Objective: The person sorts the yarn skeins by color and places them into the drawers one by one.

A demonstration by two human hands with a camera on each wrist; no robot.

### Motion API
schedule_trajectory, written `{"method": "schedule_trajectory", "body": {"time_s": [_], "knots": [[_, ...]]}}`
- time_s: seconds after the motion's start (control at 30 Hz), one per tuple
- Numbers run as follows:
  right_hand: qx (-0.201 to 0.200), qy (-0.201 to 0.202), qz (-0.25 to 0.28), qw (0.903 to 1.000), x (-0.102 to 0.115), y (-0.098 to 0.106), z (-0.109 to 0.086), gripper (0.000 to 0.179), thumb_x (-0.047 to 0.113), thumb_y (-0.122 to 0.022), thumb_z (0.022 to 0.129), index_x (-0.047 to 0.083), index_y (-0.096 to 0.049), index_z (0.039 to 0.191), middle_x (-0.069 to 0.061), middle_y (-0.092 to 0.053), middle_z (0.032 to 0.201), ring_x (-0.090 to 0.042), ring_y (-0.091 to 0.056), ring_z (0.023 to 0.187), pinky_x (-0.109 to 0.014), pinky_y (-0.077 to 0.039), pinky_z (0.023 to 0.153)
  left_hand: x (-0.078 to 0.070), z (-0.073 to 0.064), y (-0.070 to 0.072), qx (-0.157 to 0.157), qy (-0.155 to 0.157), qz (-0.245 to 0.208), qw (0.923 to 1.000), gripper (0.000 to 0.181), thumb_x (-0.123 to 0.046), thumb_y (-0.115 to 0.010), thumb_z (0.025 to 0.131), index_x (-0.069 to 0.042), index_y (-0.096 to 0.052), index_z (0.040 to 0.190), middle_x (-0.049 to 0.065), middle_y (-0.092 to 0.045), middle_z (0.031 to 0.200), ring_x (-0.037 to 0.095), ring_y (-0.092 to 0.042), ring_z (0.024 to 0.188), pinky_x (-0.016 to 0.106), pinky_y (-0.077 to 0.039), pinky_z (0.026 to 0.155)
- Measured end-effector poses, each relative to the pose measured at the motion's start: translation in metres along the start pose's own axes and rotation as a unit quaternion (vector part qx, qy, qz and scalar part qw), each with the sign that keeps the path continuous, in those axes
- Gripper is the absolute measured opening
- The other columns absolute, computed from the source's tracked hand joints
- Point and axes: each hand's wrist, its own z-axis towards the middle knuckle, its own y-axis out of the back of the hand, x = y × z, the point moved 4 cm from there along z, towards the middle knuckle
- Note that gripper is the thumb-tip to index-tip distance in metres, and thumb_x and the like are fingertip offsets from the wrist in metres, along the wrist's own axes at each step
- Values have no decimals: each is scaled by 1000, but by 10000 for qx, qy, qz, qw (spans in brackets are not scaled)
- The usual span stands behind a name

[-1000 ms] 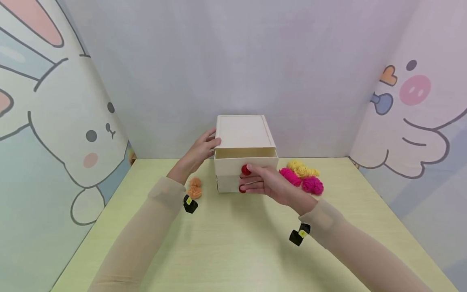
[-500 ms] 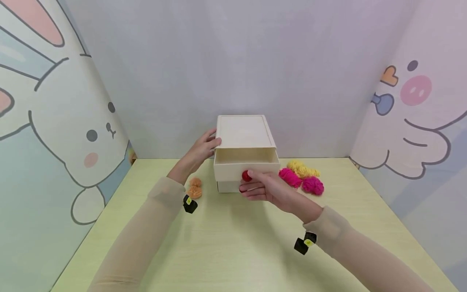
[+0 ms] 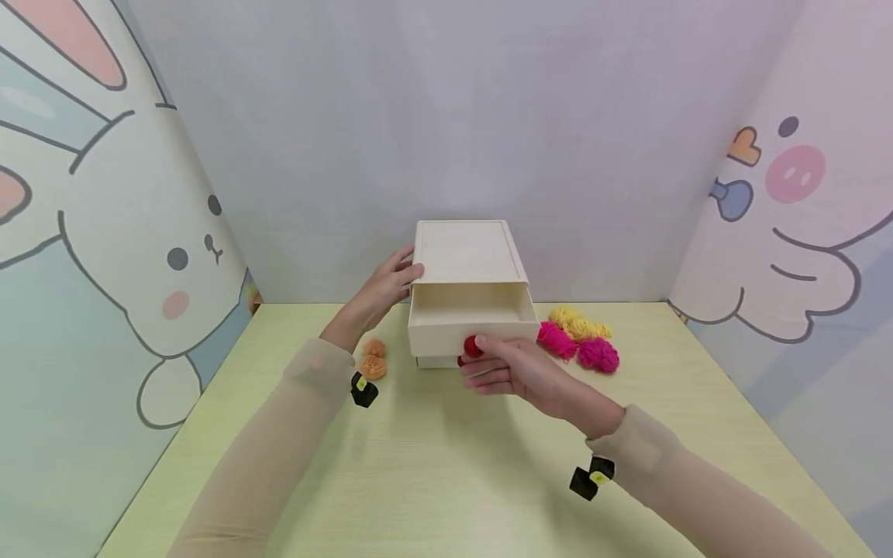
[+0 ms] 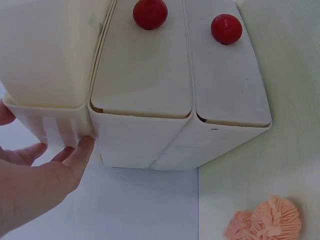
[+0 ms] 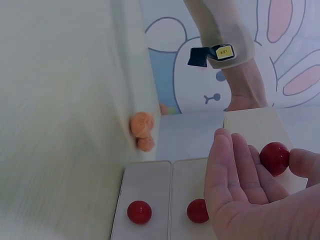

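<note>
A white chest of small drawers (image 3: 469,252) stands at the back of the table. Its top drawer (image 3: 436,339) is pulled well out, and its bare inside shows. My right hand (image 3: 533,376) pinches that drawer's red knob (image 5: 275,158) between thumb and index finger, the other fingers extended below. On the chest's upper left side, my left hand (image 3: 380,293) rests its fingers on the wall, the thumb near the top edge. Two lower drawers (image 4: 145,70) are closed, each with a red knob (image 4: 226,29).
Left of the chest lie two orange yarn balls (image 3: 373,366). To its right are a yellow yarn bundle (image 3: 580,323) and magenta yarn bundles (image 3: 598,355). A pale wall (image 3: 321,155) rises directly behind, with cartoon-printed side panels (image 3: 788,232).
The top drawer has slid farther out toward me, with my right hand drawing back on its knob. My left hand stays in place on the chest.
</note>
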Motion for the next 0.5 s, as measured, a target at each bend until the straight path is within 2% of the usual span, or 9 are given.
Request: {"method": "schedule_trajectory", "body": {"time_s": [0.5], "knots": [[-1, 118, -228, 9997, -4, 0, -1, 58, 41, -57, 111, -7, -57, 144, -17, -75, 127, -27, -78, 106, -40, -62, 96, 0, -2, -1, -23, -28, 51, 10000, 71, -35, -53, 113, -20, -17, 172, 16, -24, 174, 35, -31, 158, 55, -28, 128]]}}
